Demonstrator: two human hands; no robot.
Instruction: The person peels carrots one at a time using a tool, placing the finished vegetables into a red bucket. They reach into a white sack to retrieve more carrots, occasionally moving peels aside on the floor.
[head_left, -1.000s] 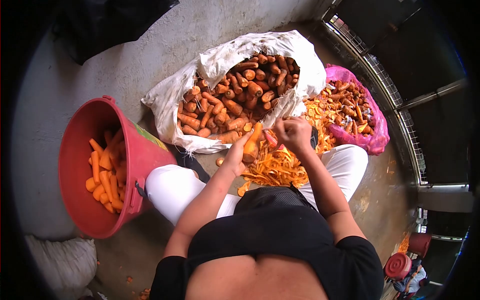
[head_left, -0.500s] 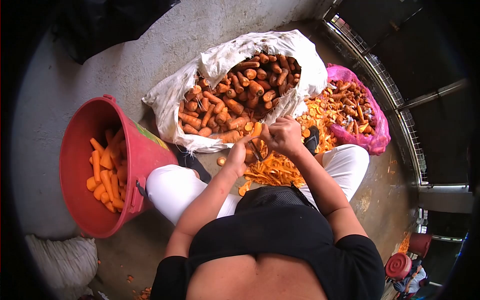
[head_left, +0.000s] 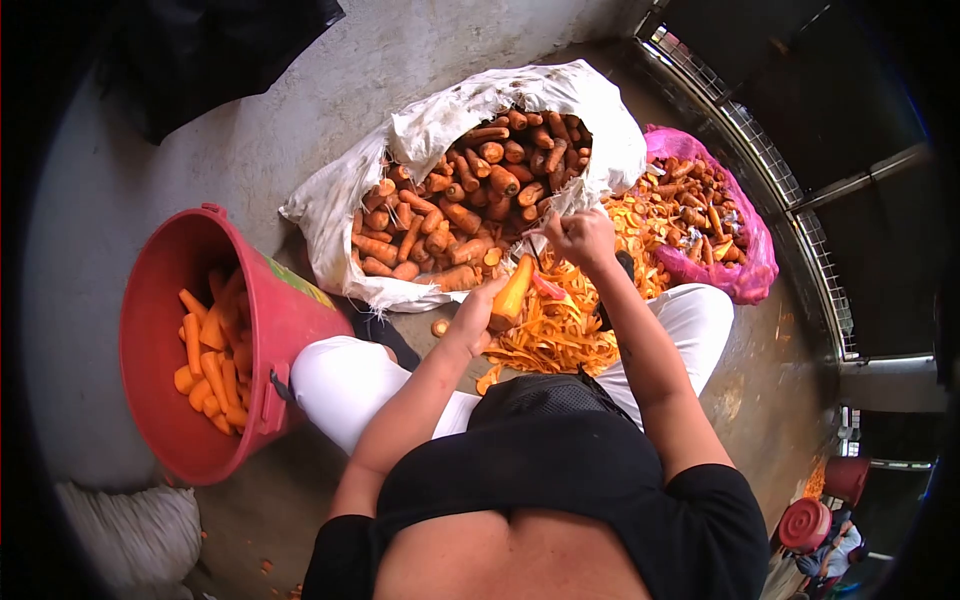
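My left hand (head_left: 476,318) is closed around the thick end of a bright orange, peeled-looking carrot (head_left: 513,292), its narrower end tilted up and away from me. Farther forward and to the right, my right hand (head_left: 582,238) is a closed fist gripping a peeler (head_left: 536,236), whose thin end is blurred and partly hidden. A heap of orange peelings (head_left: 560,335) lies on the floor below both hands. Just beyond them, a torn white sack (head_left: 345,180) gapes, full of unpeeled carrots (head_left: 462,217).
At my left stands a red bucket (head_left: 290,345) with peeled carrots (head_left: 212,365) inside. A pink bag (head_left: 757,262) of carrot pieces lies at the right. A pale sack (head_left: 135,530) sits lower left. Another person (head_left: 838,556) is at the far lower right, near a red tub (head_left: 804,525).
My right hand has moved up, away from the carrot, taking the peeler with it. The carrot in my left hand now shows more fully. The view has shifted slightly.
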